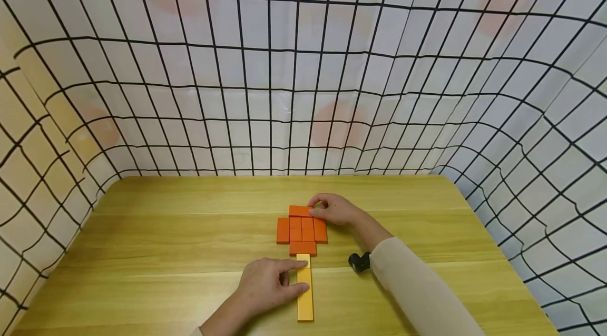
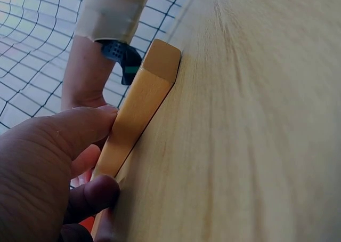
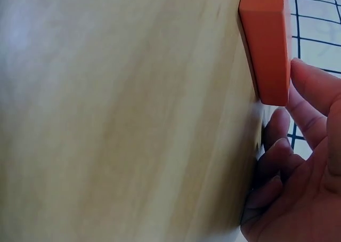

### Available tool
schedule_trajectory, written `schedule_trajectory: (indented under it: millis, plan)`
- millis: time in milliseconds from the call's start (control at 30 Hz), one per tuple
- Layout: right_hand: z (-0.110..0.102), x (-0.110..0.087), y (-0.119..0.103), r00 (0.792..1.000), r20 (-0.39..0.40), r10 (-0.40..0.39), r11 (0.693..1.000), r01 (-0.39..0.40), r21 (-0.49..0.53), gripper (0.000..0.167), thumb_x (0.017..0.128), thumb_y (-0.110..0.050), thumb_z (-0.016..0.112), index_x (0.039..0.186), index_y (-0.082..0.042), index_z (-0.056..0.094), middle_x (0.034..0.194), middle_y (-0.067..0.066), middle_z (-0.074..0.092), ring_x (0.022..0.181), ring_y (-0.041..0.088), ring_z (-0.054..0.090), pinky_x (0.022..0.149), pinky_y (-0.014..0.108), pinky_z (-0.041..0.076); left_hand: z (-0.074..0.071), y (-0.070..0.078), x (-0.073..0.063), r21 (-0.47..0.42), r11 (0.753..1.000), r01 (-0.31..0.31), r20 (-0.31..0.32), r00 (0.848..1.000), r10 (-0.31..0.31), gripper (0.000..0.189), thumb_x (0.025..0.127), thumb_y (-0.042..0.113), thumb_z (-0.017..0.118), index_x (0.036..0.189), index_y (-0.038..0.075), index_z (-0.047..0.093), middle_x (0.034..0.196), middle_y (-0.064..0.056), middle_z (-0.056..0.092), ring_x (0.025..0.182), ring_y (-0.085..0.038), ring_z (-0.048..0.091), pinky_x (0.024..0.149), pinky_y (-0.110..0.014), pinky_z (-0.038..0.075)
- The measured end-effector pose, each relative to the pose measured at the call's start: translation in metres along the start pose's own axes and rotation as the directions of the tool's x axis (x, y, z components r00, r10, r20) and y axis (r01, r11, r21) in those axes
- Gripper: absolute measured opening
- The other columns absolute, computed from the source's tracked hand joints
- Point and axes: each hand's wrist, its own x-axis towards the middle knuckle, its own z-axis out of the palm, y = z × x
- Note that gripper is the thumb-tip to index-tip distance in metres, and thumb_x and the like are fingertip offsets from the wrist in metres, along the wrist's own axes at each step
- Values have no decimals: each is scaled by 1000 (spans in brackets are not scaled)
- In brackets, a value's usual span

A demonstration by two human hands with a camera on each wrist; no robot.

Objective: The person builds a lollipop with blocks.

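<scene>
Orange blocks lie flat in a compact cluster on the wooden table. Below it a long yellow strip [image 1: 305, 304] points toward the person. My left hand [image 1: 267, 284] comes in from the left, its index finger and thumb resting on the strip at separate spots. In the left wrist view the thumb touches the strip's yellow-orange surface [image 2: 128, 122]. At the far edge of the cluster, my right hand [image 1: 335, 210] pinches the right end of the top orange block [image 1: 297, 211] between thumb and index finger. An orange block [image 3: 269, 50] also shows beside the thumb in the right wrist view.
A black wrist device [image 1: 359, 262] sits at the right sleeve's cuff. Black wire netting [image 1: 270, 88] stands before pale sheets behind and on both sides of the table [image 1: 166, 252]. Other orange blocks [image 1: 283, 230] lie close to the right hand's block.
</scene>
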Motion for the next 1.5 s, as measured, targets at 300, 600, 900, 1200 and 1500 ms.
schedule_trajectory:
  millis: [300,600,900,1200,1500]
  plan:
    - [-1,-1,-3,1000,0,13,1000,-13,15,19,100,-33,66,115,-22,69,86,3,55,79,19,50,73,32,39,0,-1,1,7,1000,-9,-5,1000,9,41,86,56,74,122,36,75,58,25,46,49,8,38,46,-20,30]
    - [-2,-1,-4,1000,3,13,1000,-13,21,19,100,-33,66,115,-22,70,86,3,55,79,18,50,73,31,39,-1,-1,2,12,1000,11,5,1000,-11,41,86,57,74,122,37,75,58,25,46,50,7,37,46,-20,30]
    - [-2,-2,-4,1000,11,5,1000,-5,18,19,100,-32,66,115,-21,70,89,3,57,80,18,51,75,31,40,0,-2,2,14,1000,7,0,1000,-7,42,86,57,74,122,37,75,58,25,45,49,7,37,46,-20,30]
    - [-8,-3,7,997,65,-50,998,47,48,35,99,-29,68,130,-15,62,95,5,57,83,18,50,76,31,42,1,-2,0,3,1000,-4,-4,1000,4,41,86,57,74,122,36,75,58,25,46,49,8,37,46,-20,30]
    - [-18,-6,19,982,147,-119,987,100,126,43,95,-23,73,135,-15,59,101,4,58,81,17,49,75,30,45,2,-2,0,15,1000,-23,-31,999,24,41,86,58,74,121,36,76,57,26,45,50,9,37,46,-19,30]
